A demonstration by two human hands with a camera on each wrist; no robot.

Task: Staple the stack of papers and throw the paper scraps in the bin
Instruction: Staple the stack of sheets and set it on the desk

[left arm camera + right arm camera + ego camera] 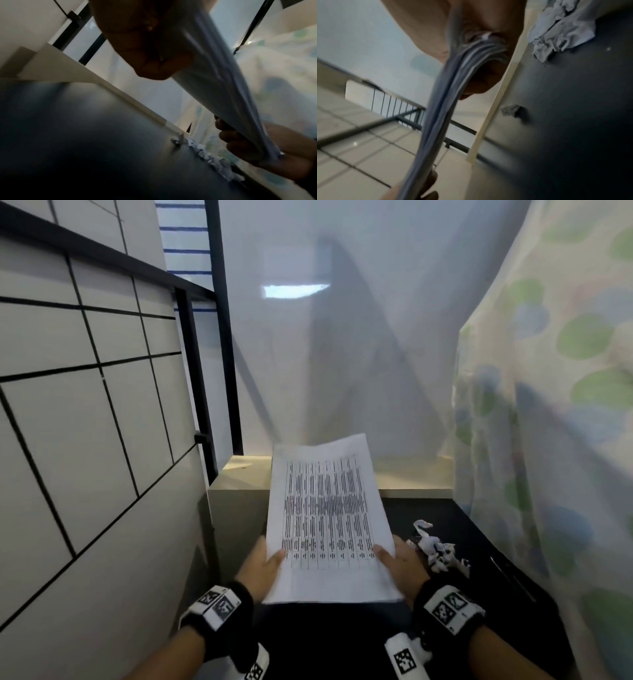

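A stack of white papers printed with a table is lifted above the black desk, held by both hands. My left hand grips its lower left edge, thumb on top. My right hand grips the lower right edge the same way. The wrist views show the stack's edge pinched between thumb and fingers. Crumpled white paper scraps lie on the desk to the right of my right hand. One small scrap lies apart from the pile. No stapler or bin is in view.
A white tiled wall with black lines rises on the left, beside a black metal frame. A pale wooden ledge runs behind the desk. A translucent sheet hangs at the back, and a dotted curtain hangs along the right side.
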